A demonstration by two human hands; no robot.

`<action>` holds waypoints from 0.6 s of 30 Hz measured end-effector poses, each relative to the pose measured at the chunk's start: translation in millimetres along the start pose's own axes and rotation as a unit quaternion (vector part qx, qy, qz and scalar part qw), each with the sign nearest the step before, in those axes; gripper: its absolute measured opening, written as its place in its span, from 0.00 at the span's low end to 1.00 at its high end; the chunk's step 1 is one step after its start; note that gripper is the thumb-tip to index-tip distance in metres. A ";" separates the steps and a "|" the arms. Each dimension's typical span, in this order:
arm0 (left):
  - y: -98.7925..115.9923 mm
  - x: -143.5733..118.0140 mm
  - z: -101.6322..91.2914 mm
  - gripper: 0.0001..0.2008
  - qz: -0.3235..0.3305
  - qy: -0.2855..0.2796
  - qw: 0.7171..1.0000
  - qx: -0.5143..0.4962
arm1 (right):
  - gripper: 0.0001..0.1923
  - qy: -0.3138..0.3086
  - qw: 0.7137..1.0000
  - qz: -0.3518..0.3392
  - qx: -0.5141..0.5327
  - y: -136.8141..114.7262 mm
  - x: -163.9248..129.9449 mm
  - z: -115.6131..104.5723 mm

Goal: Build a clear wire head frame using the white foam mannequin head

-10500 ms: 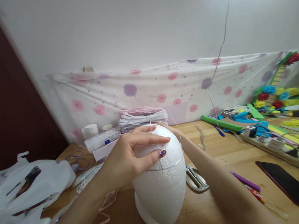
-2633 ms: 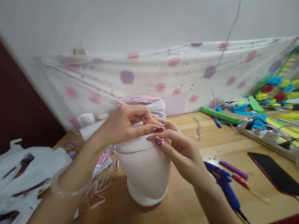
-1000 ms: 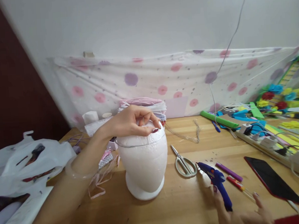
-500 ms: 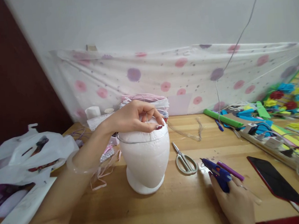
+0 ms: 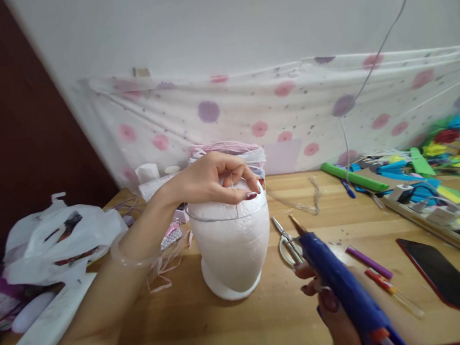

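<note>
A white foam egg shape (image 5: 231, 246) stands upright on the wooden table (image 5: 271, 316), with a thin wire (image 5: 201, 218) ringed around its upper part. My left hand (image 5: 210, 178) rests on top of the egg and pinches the wire's upright end against it. My right hand (image 5: 326, 302) holds a blue glue gun (image 5: 344, 285) lifted above the table, its nozzle pointing up and left toward the egg, a short way off.
Scissors (image 5: 285, 239) lie just right of the egg, partly behind the glue gun. A purple pen (image 5: 368, 261), a red pen (image 5: 383, 282), a black phone (image 5: 444, 278) and a power strip (image 5: 425, 214) lie to the right. A white plastic bag (image 5: 61, 237) sits at the left.
My right hand left the wire, reached to the table, gripped the glue gun and has now lifted it toward the egg. My left hand stays on the egg's top.
</note>
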State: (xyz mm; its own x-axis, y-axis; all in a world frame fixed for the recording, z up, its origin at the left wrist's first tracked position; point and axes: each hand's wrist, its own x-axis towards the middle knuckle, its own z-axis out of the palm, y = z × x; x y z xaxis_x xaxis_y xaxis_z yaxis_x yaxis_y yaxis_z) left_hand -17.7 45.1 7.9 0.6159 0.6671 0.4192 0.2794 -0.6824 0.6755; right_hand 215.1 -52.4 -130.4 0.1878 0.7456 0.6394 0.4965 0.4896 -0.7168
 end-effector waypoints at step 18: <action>-4.3 0.0 -0.8 0.20 0.015 0.008 1.000 0.004 | 0.14 -0.074 0.990 -0.082 0.085 -13.5 10.1 15.8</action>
State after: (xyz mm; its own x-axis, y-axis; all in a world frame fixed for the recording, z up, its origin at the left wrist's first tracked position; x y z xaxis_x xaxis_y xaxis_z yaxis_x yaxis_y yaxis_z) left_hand -19.5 48.2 5.5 0.6120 0.6511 0.4489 0.2667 -0.7043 0.6579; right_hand 196.9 -44.4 -118.7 -0.0155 0.7021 0.7119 0.3585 0.6686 -0.6515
